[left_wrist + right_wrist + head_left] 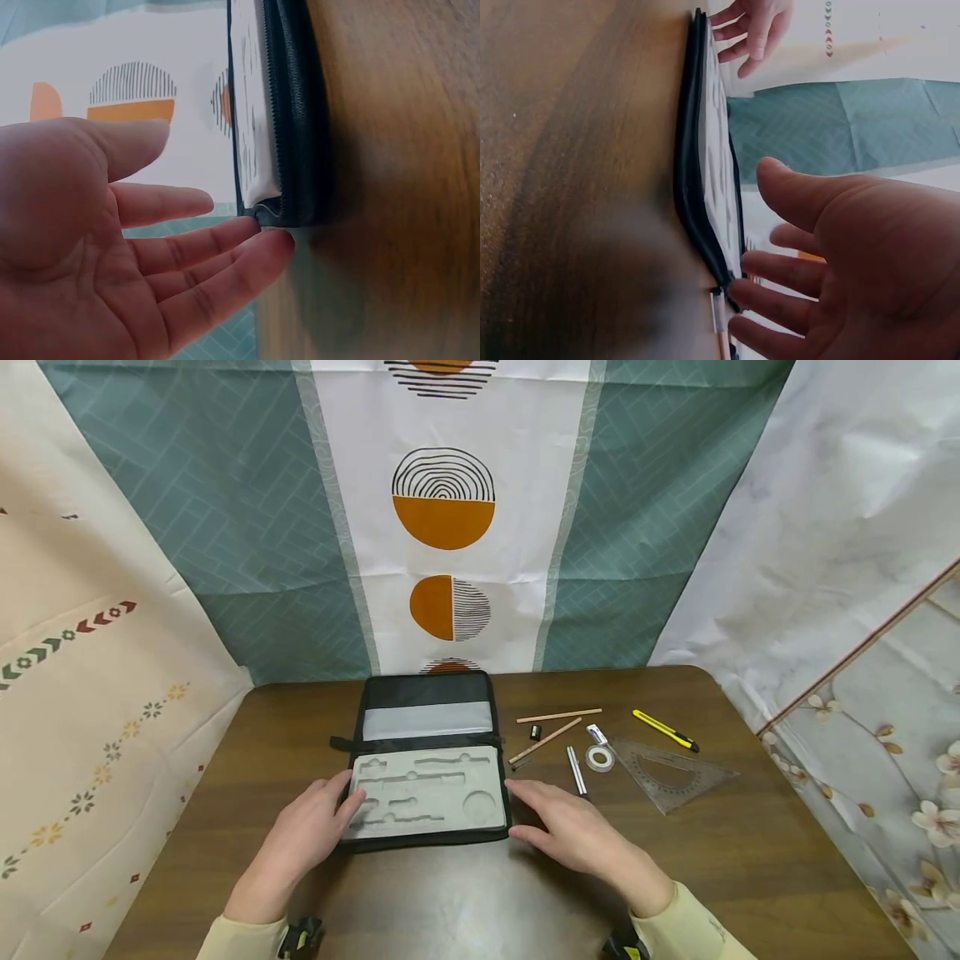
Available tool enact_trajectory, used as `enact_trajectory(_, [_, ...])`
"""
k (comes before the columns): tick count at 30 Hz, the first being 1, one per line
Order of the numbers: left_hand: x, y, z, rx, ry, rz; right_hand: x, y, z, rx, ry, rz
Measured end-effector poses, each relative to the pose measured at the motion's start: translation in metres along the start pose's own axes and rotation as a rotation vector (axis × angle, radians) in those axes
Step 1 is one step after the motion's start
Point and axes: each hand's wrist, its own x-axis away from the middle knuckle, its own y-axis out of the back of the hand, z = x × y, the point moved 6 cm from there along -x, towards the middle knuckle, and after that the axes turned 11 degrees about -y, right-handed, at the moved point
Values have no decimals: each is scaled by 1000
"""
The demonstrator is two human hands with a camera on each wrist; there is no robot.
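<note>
A black zippered case (429,841) lies unfolded on the table, its lid laid back. Its pale insert (450,806) has several shaped hollows with nothing in them. At the left edge of the case is my left hand (311,827), fingers extended; in the left wrist view its fingertips (274,244) meet the case's corner. My right hand (566,827) is beside the right edge, fingers loosely straight and thumb apart. The right wrist view shows its fingertips (742,289) by the case's side; whether they touch it I cannot tell. Neither hand holds anything.
Right of the case lie two wooden pencils (558,716), a black sharpener (536,732), an eraser (596,734), a white tape roll (609,760), a slim white-and-black tool (576,770), a clear set square (675,774) and a yellow utility knife (663,730). Patterned cloths hang around the table (750,852).
</note>
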Motion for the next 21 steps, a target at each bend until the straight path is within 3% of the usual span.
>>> enact_trajectory(13, [-2, -6, 7, -5, 27, 3, -6, -12, 9, 49, 157, 19])
enact_trajectory(21, [-2, -11, 10, -5, 25, 31, -9, -13, 13, 112, 264, -65])
